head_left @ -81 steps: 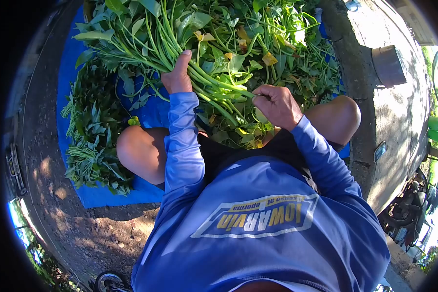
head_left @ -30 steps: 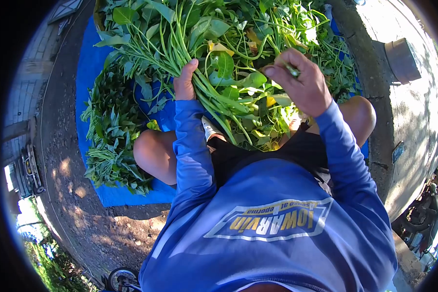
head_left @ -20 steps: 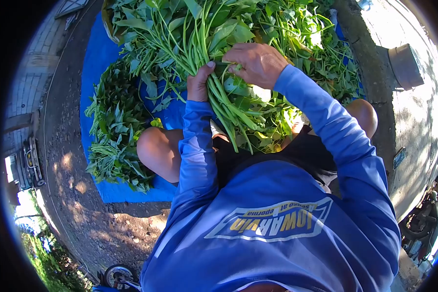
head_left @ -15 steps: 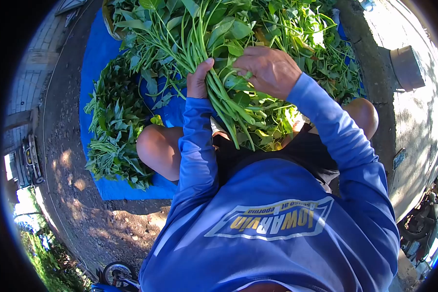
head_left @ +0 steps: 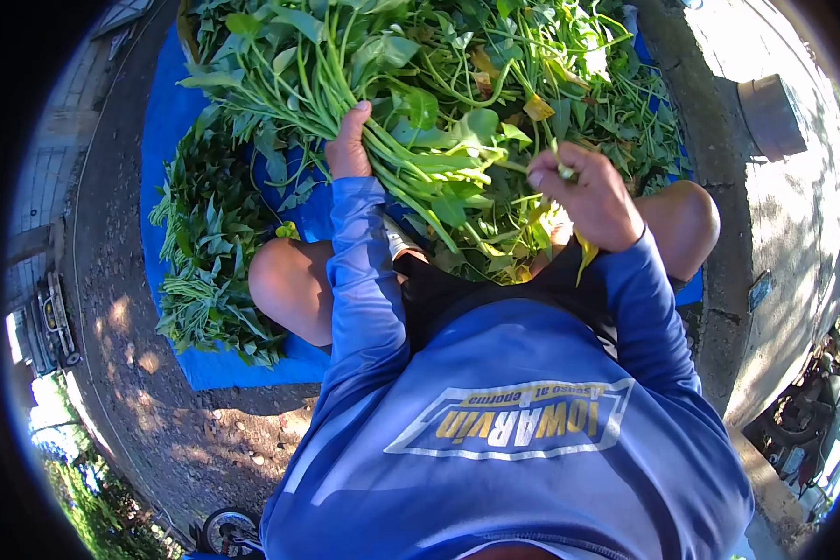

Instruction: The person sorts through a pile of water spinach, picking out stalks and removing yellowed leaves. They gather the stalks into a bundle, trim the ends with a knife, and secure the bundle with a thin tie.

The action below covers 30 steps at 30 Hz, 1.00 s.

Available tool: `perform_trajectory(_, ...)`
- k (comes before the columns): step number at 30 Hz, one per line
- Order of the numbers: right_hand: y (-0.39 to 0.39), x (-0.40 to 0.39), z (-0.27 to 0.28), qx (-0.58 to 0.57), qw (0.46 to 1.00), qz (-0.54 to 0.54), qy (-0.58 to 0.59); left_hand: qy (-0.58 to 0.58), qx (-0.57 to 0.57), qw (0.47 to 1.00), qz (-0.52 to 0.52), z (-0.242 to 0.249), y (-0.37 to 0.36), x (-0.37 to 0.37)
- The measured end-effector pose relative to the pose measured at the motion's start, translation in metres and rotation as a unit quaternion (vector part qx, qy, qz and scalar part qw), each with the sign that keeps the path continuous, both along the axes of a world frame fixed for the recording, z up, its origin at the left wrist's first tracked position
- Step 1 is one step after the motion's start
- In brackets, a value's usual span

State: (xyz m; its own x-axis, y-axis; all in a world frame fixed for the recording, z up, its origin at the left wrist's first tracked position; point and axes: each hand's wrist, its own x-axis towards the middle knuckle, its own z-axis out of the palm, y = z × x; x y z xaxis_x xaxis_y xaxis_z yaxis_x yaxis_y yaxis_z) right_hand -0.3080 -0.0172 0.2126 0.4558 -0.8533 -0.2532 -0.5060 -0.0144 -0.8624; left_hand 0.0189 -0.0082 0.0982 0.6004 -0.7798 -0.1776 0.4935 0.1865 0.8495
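My left hand [head_left: 350,145] is wrapped round a thick bunch of long-stemmed leafy greens [head_left: 331,89], its thumb lying over the stems. The leaves point up and to the left, while the stem ends slant down to the right. To the right of the bunch, my right hand [head_left: 588,191] is closed in a pinch on a green stem [head_left: 567,172]. A yellowed leaf [head_left: 586,254] hangs just below that hand. Beneath and beyond both hands spreads a loose heap of greens [head_left: 532,56] with some yellow leaves.
Stacked bundles of greens [head_left: 210,243] lie to the left on a blue tarp [head_left: 229,369]. My bent knees flank the heap. On the right are a concrete ledge [head_left: 719,215] and a brown block-like object [head_left: 772,117]. A wheel [head_left: 226,532] shows at the bottom left.
My right hand has moved right and down, away from the bunch, with a stem in its fingers. My left hand has shifted slightly left and the bunch leans more to the left.
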Motion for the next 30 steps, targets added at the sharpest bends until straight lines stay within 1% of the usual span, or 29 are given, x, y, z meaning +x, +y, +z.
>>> perform_trajectory(1, -0.011, -0.009, 0.000, 0.023, 0.999, -0.035, -0.013, 0.017, 0.009, 1.000, 0.012, 0.003, 0.000, 0.000)
perform_trajectory(2, -0.025, -0.019, -0.002, 0.043, 0.996, -0.071, -0.026, -0.010, 0.045, 0.999, 0.019, 0.002, 0.000, 0.005)
perform_trajectory(3, -0.040, -0.032, -0.018, -0.020, 0.997, -0.050, 0.053, -0.016, 0.026, 0.999, 0.017, 0.003, -0.001, 0.008)
perform_trajectory(4, -0.053, -0.047, -0.044, -0.080, 0.988, -0.026, 0.132, -0.022, 0.008, 1.000, 0.016, 0.006, -0.001, 0.011)
perform_trajectory(5, -0.062, -0.061, -0.060, -0.139, 0.968, 0.001, 0.208, -0.039, 0.021, 0.999, 0.019, 0.010, 0.000, 0.018)
perform_trajectory(6, -0.068, -0.073, -0.062, -0.149, 0.968, -0.061, 0.190, -0.059, 0.032, 0.997, 0.026, 0.018, -0.001, 0.026)
perform_trajectory(7, -0.076, -0.082, -0.061, -0.162, 0.965, -0.118, 0.171, -0.091, -0.009, 0.995, 0.030, 0.027, -0.002, 0.030)
perform_trajectory(8, -0.080, -0.093, -0.061, -0.172, 0.958, -0.173, 0.149, -0.137, 0.010, 0.990, 0.031, 0.038, 0.001, 0.038)
perform_trajectory(9, -0.082, -0.104, -0.043, -0.140, 0.968, -0.184, 0.098, -0.169, 0.015, 0.985, 0.037, 0.053, 0.003, 0.041)
perform_trajectory(10, -0.087, -0.121, -0.040, -0.119, 0.978, -0.166, 0.050, -0.204, 0.017, 0.978, 0.041, 0.067, 0.002, 0.043)
perform_trajectory(12, -0.070, -0.131, -0.003, -0.094, 0.984, -0.137, 0.059, -0.265, 0.035, 0.964, -0.007, 0.093, 0.001, 0.048)
perform_trajectory(13, -0.061, -0.138, 0.005, -0.096, 0.987, -0.119, 0.054, -0.306, 0.039, 0.951, -0.016, 0.113, 0.001, 0.060)
perform_trajectory(14, -0.059, -0.143, 0.012, -0.109, 0.989, -0.096, 0.038, -0.398, 0.068, 0.915, -0.015, 0.131, -0.003, 0.068)
perform_trajectory(15, -0.054, -0.148, 0.011, -0.098, 0.989, -0.106, -0.013, -0.456, 0.056, 0.887, -0.041, 0.148, -0.008, 0.074)
perform_trajectory(16, -0.049, -0.148, 0.010, -0.084, 0.988, -0.116, -0.058, -0.508, 0.048, 0.857, -0.069, 0.169, -0.013, 0.082)
perform_trajectory(18, -0.035, -0.149, 0.025, -0.042, 0.985, -0.126, -0.106, -0.606, 0.083, 0.780, -0.130, 0.215, -0.029, 0.095)
perform_trajectory(19, -0.035, -0.150, 0.032, -0.036, 0.985, -0.114, -0.122, -0.644, 0.106, 0.739, -0.170, 0.230, -0.038, 0.092)
perform_trajectory(20, -0.030, -0.150, 0.037, -0.027, 0.985, -0.105, -0.135, -0.713, 0.137, 0.664, -0.179, 0.243, -0.049, 0.087)
perform_trajectory(22, -0.020, -0.145, 0.041, -0.021, 0.985, -0.087, -0.147, -0.827, 0.198, 0.490, -0.194, 0.272, -0.068, 0.075)
perform_trajectory(23, -0.019, -0.141, 0.040, -0.029, 0.986, -0.078, -0.146, -0.842, 0.206, 0.440, -0.236, 0.283, -0.074, 0.064)
perform_trajectory(24, -0.021, -0.136, 0.039, -0.038, 0.986, -0.069, -0.146, -0.853, 0.170, 0.419, -0.260, 0.282, -0.085, 0.064)
perform_trajectory(26, -0.025, -0.121, 0.039, -0.112, 0.987, -0.040, -0.107, -0.869, 0.098, 0.376, -0.306, 0.274, -0.106, 0.064)
perform_trajectory(27, -0.024, -0.107, 0.049, -0.138, 0.986, -0.028, -0.093, -0.812, 0.270, 0.300, -0.421, 0.306, -0.109, 0.006)
perform_trajectory(30, -0.021, -0.078, 0.070, -0.235, 0.969, 0.010, -0.071, -0.744, 0.335, 0.306, -0.491, 0.303, -0.127, -0.010)
